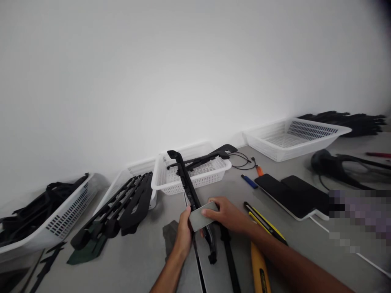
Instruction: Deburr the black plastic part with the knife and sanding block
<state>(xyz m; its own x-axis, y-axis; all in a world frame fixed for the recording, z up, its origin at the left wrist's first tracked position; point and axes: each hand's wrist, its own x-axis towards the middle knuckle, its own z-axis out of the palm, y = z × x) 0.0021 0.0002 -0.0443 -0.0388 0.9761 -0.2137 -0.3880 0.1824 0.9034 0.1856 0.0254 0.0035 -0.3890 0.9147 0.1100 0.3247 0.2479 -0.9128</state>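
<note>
A long, narrow black plastic strip [188, 185] slants away from me across the middle, its near end bent. My left hand [183, 238] is closed around the side of this strip, with some fingers hidden beneath. In my right hand [225, 212] is a flat grey rectangular block [202, 216], which lies across the strip with the thumb on top. The block's left end is beside my left thumb. Under my left wrist a dark grey cloth-like piece [170, 236] lies on the table [137, 268].
Baskets with black parts stand along the wall: one at left [58, 221], one in the middle [177, 188]. Another white basket [284, 152] stands at right. Near my right arm lie a yellow-black cutter knife [269, 224], a yellow-handled tool [259, 268] and two dark-screened devices [284, 195].
</note>
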